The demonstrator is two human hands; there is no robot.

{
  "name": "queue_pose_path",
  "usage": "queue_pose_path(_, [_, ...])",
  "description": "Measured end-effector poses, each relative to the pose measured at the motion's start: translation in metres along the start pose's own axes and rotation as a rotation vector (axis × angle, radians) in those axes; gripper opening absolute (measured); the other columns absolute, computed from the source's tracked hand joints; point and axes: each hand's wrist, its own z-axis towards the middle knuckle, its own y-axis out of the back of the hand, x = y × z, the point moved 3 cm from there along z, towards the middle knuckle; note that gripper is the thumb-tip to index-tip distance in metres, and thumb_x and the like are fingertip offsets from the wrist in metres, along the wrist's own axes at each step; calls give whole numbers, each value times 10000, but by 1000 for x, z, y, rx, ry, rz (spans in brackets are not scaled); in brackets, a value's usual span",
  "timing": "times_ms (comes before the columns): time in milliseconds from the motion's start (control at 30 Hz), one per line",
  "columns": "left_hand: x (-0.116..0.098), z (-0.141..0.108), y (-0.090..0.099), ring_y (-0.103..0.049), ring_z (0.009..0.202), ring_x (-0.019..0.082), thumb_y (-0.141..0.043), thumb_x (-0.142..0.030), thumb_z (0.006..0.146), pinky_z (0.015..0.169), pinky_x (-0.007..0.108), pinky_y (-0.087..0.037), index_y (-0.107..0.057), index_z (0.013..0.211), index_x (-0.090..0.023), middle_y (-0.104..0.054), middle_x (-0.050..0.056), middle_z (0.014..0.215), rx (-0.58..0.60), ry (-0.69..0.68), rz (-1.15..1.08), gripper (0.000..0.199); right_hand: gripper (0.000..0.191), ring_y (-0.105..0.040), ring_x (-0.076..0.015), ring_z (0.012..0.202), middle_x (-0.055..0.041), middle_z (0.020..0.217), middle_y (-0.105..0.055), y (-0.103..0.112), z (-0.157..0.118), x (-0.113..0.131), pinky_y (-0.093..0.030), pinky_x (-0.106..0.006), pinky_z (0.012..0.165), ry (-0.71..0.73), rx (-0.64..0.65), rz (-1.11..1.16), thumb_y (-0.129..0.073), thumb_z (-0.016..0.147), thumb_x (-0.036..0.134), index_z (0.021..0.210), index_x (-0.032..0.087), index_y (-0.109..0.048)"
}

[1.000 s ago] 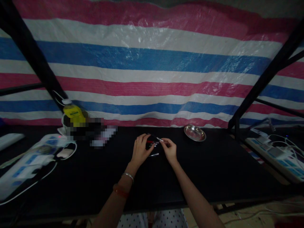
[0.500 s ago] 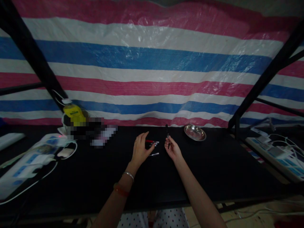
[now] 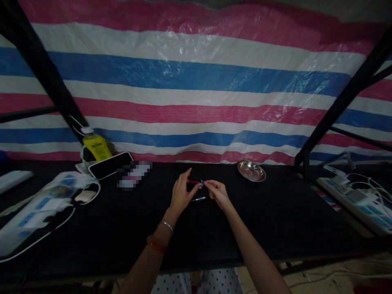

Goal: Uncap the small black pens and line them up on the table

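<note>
My left hand [image 3: 181, 192] rests on the black table, thumb and fingers spread around the left part of a few slim pens. One of them is a red pen [image 3: 192, 181]. My right hand [image 3: 218, 192] is closed in a pinch on the end of a dark pen [image 3: 197, 178], which lies over the red one and points toward my left hand. Nearer to me, a silver-tipped pen [image 3: 199, 199] lies on the table between the hands, its left end near my left palm.
A round metal dish [image 3: 251, 170] stands at the back right. Back left are a yellow bottle [image 3: 97, 148], a phone [image 3: 110, 165] and a blurred item [image 3: 134, 175]. Power strips with cables lie at the far left [image 3: 39, 212] and far right [image 3: 357, 196].
My right hand has moved left with the dark pen, from upright beside the others to lying across by my left hand. My left hand has hardly moved.
</note>
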Motion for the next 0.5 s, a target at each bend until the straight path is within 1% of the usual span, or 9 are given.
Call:
queue_pose_path(67, [1,0,-2,-538,967,190,-511,-418,845,837,340,-445,-415,1266,-220,-521,89,1115,36,-8,32,475,356,-214,-31,337,108,379,-330,-1,0,0,-118,-213,365,63,-24,-133,-725,596,454,767,147,-665])
queue_pose_path(100, [1,0,-3,-536,976,191,-490,-407,859,838,337,-440,-488,1193,-219,-531,83,1098,63,-15,53,384,363,-215,-34,349,103,383,-332,-1,0,0,-118,-217,377,97,-35,-196,-719,597,462,763,143,-672])
queue_pose_path(167, [2,0,-6,-552,919,181,-443,-378,886,801,321,-437,-591,1008,-207,-573,64,981,132,-30,101,257,374,-197,-36,377,100,393,-314,-2,0,0,-116,-220,400,159,-49,-300,-705,607,470,770,134,-687])
queue_pose_path(233, [2,0,-9,-561,813,171,-390,-339,909,736,305,-432,-615,858,-192,-595,46,835,203,-30,160,274,389,-170,-41,399,104,406,-276,-3,-1,-3,-113,-222,414,203,-54,-385,-681,627,480,799,131,-695])
queue_pose_path(300, [2,0,-11,-558,745,169,-342,-305,923,689,298,-417,-609,773,-181,-601,43,748,254,-11,216,330,385,-172,-47,410,104,415,-252,-4,-3,-4,-126,-223,420,264,-58,-494,-655,652,492,796,138,-698])
queue_pose_path(367, [1,0,-11,-555,714,170,-307,-283,930,673,299,-402,-600,723,-175,-608,45,704,284,18,249,375,357,-205,-54,414,95,419,-264,-3,-6,-2,-155,-224,427,359,-85,-634,-615,693,503,711,153,-683])
queue_pose_path(433, [1,0,-11,-555,709,172,-292,-278,934,671,302,-390,-598,710,-173,-619,45,697,314,33,262,393,387,-245,-59,417,83,421,-285,2,-9,4,-190,-223,441,452,-177,-761,-544,759,506,585,169,-619])
queue_pose_path(500, [0,0,-13,-555,723,177,-295,-297,934,672,306,-379,-597,714,-175,-633,47,725,352,25,275,393,425,-288,-65,418,72,428,-311,9,-11,11,-217,-219,461,489,-316,-850,-470,818,494,538,184,-548])
